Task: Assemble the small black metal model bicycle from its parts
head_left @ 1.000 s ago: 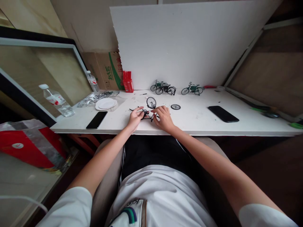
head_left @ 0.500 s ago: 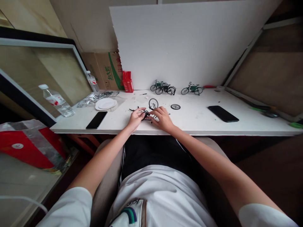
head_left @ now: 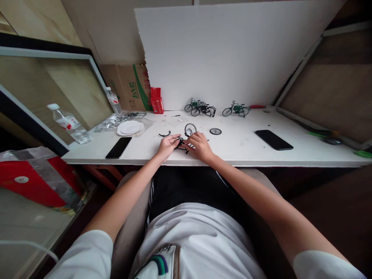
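Near the table's front edge, my left hand (head_left: 168,146) grips the left side of a black model bicycle frame (head_left: 180,145), fingers closed on it. From the other side my right hand (head_left: 200,145) pinches the same frame, and its fingers hide part of it. A spoked wheel (head_left: 190,129) stands upright just beyond my right fingertips; whether it is joined to the frame I cannot tell. Another wheel (head_left: 215,131) lies flat to the right. A curved black part (head_left: 164,134) rests beyond my left hand.
Finished-looking model bicycles, a dark one (head_left: 203,110) and a green one (head_left: 236,109), stand along the back board. Phones lie left (head_left: 119,147) and right (head_left: 274,140). White discs (head_left: 129,128), a water bottle (head_left: 69,124) and a red box (head_left: 157,100) are on the left.
The frame has turned slightly in my hands, and the upright wheel has shifted a little right and down. My left fingers have dropped slightly, showing more of the curved part.
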### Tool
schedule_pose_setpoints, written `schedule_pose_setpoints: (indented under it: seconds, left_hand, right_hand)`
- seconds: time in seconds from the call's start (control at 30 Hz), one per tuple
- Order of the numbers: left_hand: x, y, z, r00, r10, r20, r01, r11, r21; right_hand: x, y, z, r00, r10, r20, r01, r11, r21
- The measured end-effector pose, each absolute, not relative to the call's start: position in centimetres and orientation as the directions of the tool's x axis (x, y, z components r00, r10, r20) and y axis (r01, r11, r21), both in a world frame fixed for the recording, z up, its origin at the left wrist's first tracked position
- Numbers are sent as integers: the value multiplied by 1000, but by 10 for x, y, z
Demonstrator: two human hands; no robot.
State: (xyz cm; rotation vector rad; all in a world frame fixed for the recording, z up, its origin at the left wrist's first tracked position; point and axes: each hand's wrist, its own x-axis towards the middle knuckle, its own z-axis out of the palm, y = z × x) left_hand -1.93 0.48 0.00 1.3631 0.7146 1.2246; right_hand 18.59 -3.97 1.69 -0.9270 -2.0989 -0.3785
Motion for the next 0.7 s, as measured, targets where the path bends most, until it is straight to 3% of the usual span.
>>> schedule_pose_setpoints:
  seconds: [0.7]
  left_hand:
    - [-19,6,-1,269,928,258,-235,-196,952]
  right_hand:
    - [187,-40,17,-444,504,740,721,692,-38]
